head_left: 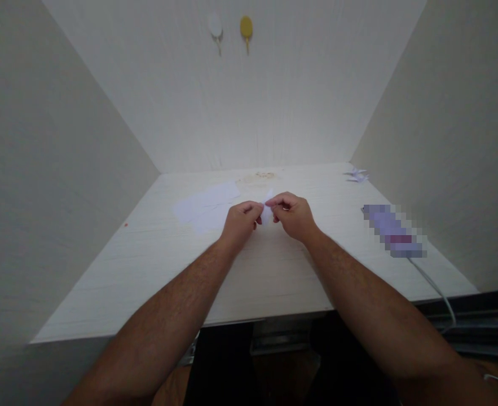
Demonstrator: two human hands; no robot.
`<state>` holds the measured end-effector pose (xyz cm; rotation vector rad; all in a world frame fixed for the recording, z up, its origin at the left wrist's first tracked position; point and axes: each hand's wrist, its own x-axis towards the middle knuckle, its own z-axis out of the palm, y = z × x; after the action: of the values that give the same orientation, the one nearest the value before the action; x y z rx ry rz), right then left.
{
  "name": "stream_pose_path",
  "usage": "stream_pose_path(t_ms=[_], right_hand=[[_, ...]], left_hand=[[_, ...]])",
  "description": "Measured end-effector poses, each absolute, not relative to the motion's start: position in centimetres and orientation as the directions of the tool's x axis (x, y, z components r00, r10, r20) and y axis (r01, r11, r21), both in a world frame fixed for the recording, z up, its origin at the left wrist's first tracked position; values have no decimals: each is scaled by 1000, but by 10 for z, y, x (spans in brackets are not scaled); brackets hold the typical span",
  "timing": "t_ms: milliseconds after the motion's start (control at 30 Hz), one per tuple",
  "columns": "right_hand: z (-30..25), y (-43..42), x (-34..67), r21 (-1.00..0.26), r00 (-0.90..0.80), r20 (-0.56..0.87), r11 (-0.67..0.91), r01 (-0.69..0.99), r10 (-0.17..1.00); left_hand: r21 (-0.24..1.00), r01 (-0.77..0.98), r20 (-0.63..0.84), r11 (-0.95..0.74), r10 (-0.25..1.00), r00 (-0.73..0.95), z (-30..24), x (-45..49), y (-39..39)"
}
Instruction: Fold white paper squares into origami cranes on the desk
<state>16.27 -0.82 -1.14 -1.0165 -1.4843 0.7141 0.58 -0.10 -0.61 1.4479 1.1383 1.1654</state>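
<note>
A small folded piece of white paper [267, 215] is held between my two hands above the middle of the table. My left hand [243, 219] pinches its left side, thumb and fingers closed. From the right, my right hand [291, 214] has thumb and forefinger closed at the paper's other side, the fingertips almost meeting those of the left. The exact folds are too small and blurred to make out. Several flat sheets of white paper [210, 204] lie overlapping to the left of my left hand.
Small folded paper shapes [357, 175] sit at the table's back right corner. A blurred-out flat object [388, 228] with a cable [435, 283] lies on the right. White walls enclose the white table [147, 282]. Two hooks, one white [215, 27] and one yellow [246, 27], are on the back wall.
</note>
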Motion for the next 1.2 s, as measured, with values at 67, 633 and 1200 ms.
stream_pose_path(t_ms=[67, 633, 1200], right_hand=[[-13, -9, 163, -826, -13, 514, 499, 261, 858], [-10, -12, 162, -654, -81, 655, 617, 438, 751], [-10, -13, 162, -651, -123, 610, 584, 486, 783]], left_hand=[[989, 74, 125, -131, 988, 90, -8, 6, 1], [958, -279, -42, 73, 993, 114, -3, 11, -5], [968, -243, -42, 59, 996, 76, 0, 13, -5]])
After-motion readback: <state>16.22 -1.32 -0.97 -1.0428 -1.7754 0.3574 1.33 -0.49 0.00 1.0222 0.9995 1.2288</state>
